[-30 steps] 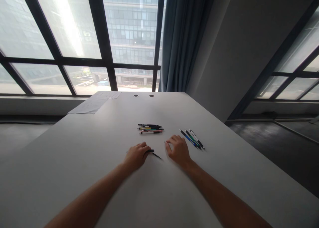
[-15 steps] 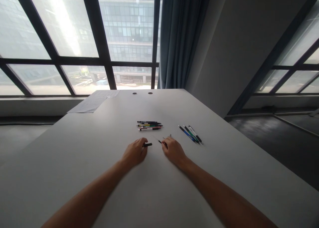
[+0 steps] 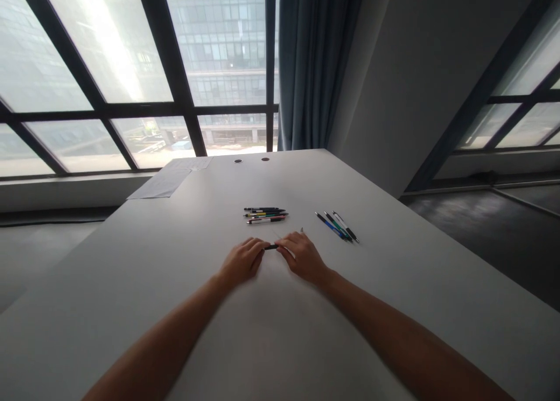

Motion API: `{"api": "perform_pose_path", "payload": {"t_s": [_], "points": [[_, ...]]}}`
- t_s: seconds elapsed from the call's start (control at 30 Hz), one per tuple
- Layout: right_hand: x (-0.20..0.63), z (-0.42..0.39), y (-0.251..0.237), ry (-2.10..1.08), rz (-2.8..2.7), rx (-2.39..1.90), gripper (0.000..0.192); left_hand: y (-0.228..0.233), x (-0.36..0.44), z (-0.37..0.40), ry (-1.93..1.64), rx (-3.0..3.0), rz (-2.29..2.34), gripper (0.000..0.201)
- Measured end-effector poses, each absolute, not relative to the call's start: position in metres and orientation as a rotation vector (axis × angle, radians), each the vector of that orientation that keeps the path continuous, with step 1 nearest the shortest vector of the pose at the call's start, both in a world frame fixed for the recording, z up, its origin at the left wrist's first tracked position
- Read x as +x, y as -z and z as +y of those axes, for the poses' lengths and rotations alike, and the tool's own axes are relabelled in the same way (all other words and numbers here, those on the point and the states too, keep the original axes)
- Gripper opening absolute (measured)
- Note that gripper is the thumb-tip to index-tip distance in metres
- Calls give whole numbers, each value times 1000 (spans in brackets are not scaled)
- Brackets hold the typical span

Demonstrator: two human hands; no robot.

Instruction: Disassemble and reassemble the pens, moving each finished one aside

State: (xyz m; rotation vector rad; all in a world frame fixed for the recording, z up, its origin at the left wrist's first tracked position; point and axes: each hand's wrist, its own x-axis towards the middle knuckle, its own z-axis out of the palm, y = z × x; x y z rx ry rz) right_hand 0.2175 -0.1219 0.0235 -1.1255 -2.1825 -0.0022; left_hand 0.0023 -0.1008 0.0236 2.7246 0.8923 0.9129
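Note:
My left hand [image 3: 241,261] is closed around one end of a short black pen part [image 3: 270,247], which lies level just above or on the white table. At its other end, my right hand [image 3: 305,257] pinches with thumb and fingers. The fingers hide both ends, so whether it is one piece or two joined ones cannot be seen. A thin pale sliver [image 3: 276,234] shows just beyond the hands. The tip of a small light piece [image 3: 301,230] sticks out behind my right hand's knuckles; most of it is covered.
Several pens [image 3: 265,215] lie side by side beyond my hands. To the right rest a blue pen [image 3: 330,225], a green pen [image 3: 339,226] and a white-and-black pen [image 3: 345,226]. Paper sheets [image 3: 160,183] lie at the table's far left, near the window.
My hands have come together. The black part in my left hand now meets my right hand's fingers, where a slim dark piece with a thin tip showed before. The view has shifted slightly.

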Motion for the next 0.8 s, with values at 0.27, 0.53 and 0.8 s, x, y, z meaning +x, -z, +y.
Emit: {"api": "perform_pose_path", "payload": {"t_s": [0.27,0.53,0.8], "points": [[234,-112,-19,48,-1889,-1240,30,-21,-13,-88,-982,2744,1095,33],[252,-102,-15,35,-1835,-1321,20,-17,-22,-78,-761,2704,1189,45],[263,-95,-11,12,-1730,-1327,21,-12,-24,-76,-720,2659,1157,43]]}}
